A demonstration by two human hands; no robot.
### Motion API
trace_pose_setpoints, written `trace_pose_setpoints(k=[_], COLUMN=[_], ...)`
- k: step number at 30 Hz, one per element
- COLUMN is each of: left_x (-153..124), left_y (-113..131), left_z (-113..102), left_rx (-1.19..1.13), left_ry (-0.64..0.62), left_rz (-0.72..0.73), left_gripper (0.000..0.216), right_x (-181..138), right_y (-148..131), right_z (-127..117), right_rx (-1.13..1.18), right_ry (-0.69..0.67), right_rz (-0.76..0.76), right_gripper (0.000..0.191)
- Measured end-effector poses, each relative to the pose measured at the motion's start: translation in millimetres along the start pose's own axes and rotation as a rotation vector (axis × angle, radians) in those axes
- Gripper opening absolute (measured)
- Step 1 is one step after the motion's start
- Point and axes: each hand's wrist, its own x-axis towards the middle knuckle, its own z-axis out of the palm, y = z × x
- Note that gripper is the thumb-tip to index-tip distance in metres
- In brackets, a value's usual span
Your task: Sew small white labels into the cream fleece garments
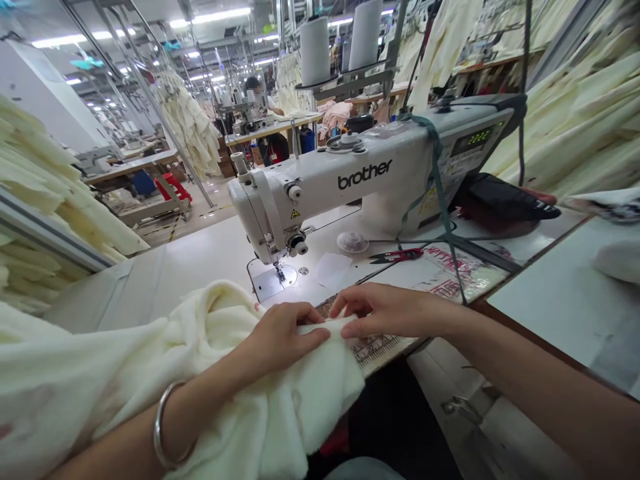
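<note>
While nearly closed, both hands (285, 333) (383, 310) round cream fabric (320, 387).

- Left forearm (225, 380): bare, slanted up and rightward from the lower left of the head view.
- Left hand (285, 333): back facing up, fingers (306, 311) bent forward, thumb (314, 341) pointed right beneath them, set in a pinch.
- Right forearm (520, 367): bare, entered at lower right, angled up and leftward.
- Right wrist (443, 315): nearly straight.
- Right hand (383, 310): fingers curled, thumb (359, 327) pointed left below them, likewise pinched.
- Both hands: fingertips near one another, thumb tips apart.
</note>
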Motion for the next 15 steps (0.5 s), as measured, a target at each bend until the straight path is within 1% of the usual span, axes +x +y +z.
trace_pose_setpoints(k=[2,5,7,10,13,15], left_x=[-2.0,-1.7,2.1,13.1,26.6,34.5], left_y=[-1.6,-4.9,-8.2,-16.1,-26.0,-32.2], left_z=[-0.6,-7.2,-15.3,-28.7,-38.8,-43.0], left_rx=[-0.021,-0.038,-0.047,-0.080,-0.130,-0.154], left_ry=[0.014,0.051,0.085,0.127,0.161,0.177], left_rz=[-0.020,-0.089,-0.159,-0.308,-0.438,-0.486], left_gripper=[0.021,0.021,0.021,0.021,0.021,0.022], right_x=[3.8,19.8,37.4,68.5,94.3,104.1], right_y=[0.5,0.6,-1.7,-10.5,-21.5,-26.9], right_z=[1.4,2.3,0.2,-6.9,-15.1,-19.8], right_rx=[0.015,-0.003,-0.020,-0.080,-0.171,-0.203], right_ry=[-0.021,0.007,0.016,0.023,0.054,0.081], right_rz=[-0.007,-0.010,0.001,0.021,0.079,0.126], right_gripper=[0.021,0.014,0.012,0.006,0.008,0.012])
